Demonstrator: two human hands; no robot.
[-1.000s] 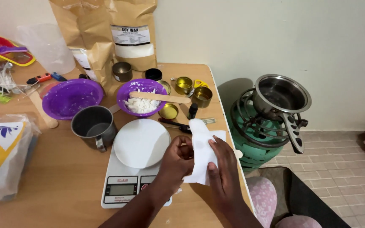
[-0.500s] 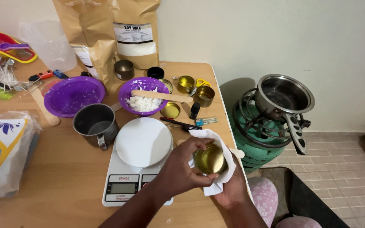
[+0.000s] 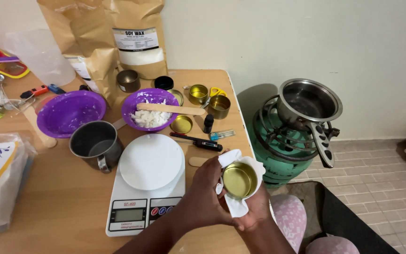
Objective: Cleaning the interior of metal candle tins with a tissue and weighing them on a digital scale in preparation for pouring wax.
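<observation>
Gold-coloured tin, open side up, sits at lower centre of the frame inside a white tissue, over the table's right edge. The right hand cups tin and tissue from below, its fingers curled around them. The left hand closes on the tin's left rim, fingers pressed together against tissue and metal.

Just left of the hands stands a white scale with a round platform. Above it, towards upper centre: a purple bowl of white wax flakes with a wooden stick laid across, a second purple bowl, a metal mug, a black thermometer and further small tins. A brown wax bag leans on the wall at upper left. At right, a steel pot rests on a green gas burner.
</observation>
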